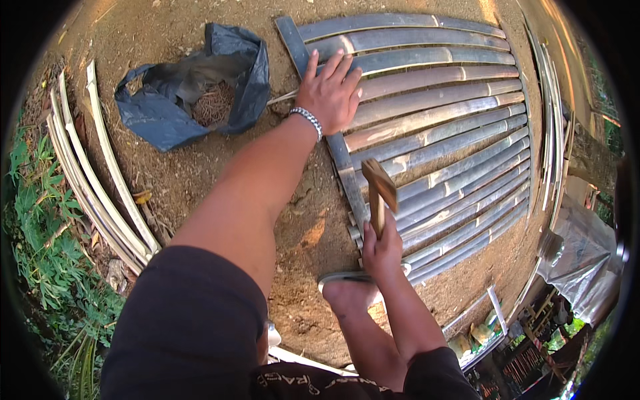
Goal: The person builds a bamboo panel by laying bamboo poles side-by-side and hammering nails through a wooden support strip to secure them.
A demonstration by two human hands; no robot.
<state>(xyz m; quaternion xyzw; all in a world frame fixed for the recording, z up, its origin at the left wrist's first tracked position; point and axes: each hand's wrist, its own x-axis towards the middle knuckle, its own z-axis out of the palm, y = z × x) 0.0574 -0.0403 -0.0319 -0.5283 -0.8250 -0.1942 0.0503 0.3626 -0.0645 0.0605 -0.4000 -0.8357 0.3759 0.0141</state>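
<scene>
Split bamboo slats [427, 83] lie side by side on the ground, their left ends over a dark bamboo crosspiece [345, 170]. My left hand [331, 93], a chain bracelet at its wrist, presses flat on the crosspiece and the upper slats, fingers stretched out. Whether anything lies beneath its palm is hidden. In my right hand [382, 250] is a hammer [380, 185], gripped by its wooden handle with the head raised above the lower slats. Left of my left hand, a black plastic bag [243, 63] stands open with many thin brown nails [213, 105] inside.
Long pale bamboo strips [110, 153] lie at the left beside green plants [60, 267]. More strips [550, 127] rest along the right side. My sandalled foot [350, 293] is near the lower slats. Clear plastic sheeting [583, 250] hangs at the lower right.
</scene>
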